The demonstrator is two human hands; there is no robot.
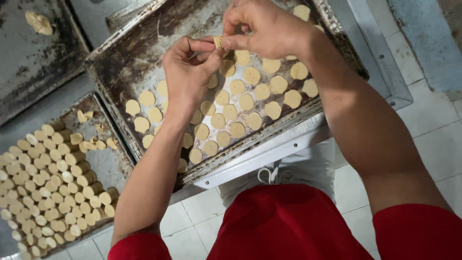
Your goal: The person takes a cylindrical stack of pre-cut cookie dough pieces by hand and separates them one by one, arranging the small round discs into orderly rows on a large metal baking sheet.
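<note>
Left hand [188,67]: pinched one end of a small dough piece [218,41] above the tray [126,58].
Right hand [269,29]: gripped the piece's other end with fingertips.
Tray: dark, worn, held rows of flat dough discs [240,102].
Second tray [110,166]: lower left, packed with dough cylinders [48,183].

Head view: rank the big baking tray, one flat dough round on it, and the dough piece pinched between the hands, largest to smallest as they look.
1. Big baking tray, by far the largest.
2. Flat dough round.
3. Pinched dough piece; fingers of the left hand and right hand hide part of it, so its place below the round is unsure.
</note>
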